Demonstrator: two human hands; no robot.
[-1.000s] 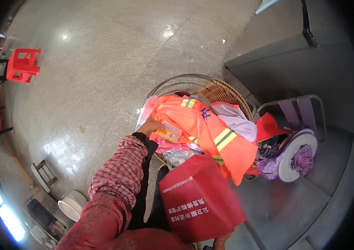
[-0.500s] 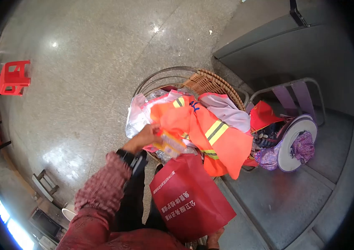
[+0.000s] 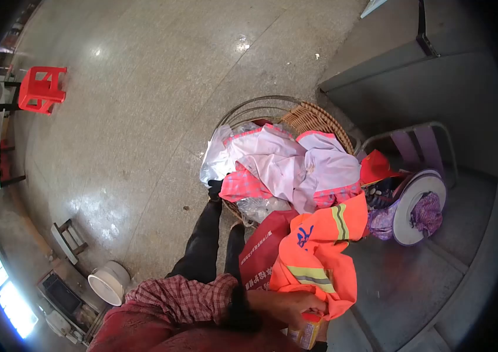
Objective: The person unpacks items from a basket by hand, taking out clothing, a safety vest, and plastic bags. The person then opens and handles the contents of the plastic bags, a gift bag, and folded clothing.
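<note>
My left hand point(image 3: 303, 309) is closed at the lower middle, against an orange vest point(image 3: 313, 258) with yellow-and-grey reflective bands. Directly below its fingers is a small yellow-and-orange packet point(image 3: 305, 335). Of my right hand point(image 3: 323, 332), only a sliver shows beside the packet; its fingers are hidden. Under the vest lies a dark red bag point(image 3: 261, 246) with white printing, partly covered. Just beyond it, a wicker basket point(image 3: 325, 117) holds white-and-pink checked cloth point(image 3: 272, 164) and clear plastic point(image 3: 261, 208).
To the right are a white-brimmed hat point(image 3: 402, 205) with purple cloth, a red cap point(image 3: 376, 167) and a metal-framed chair point(image 3: 451, 141). A grey cabinet point(image 3: 425, 88) stands behind. On the left are a red stool point(image 3: 42, 90), a low wooden stool point(image 3: 68, 240) and a white bucket point(image 3: 108, 283).
My left hand has come back from the basket toward my body. The orange vest has moved off the basket onto the red bag, uncovering the white-and-pink cloth. The packet is now close to me.
</note>
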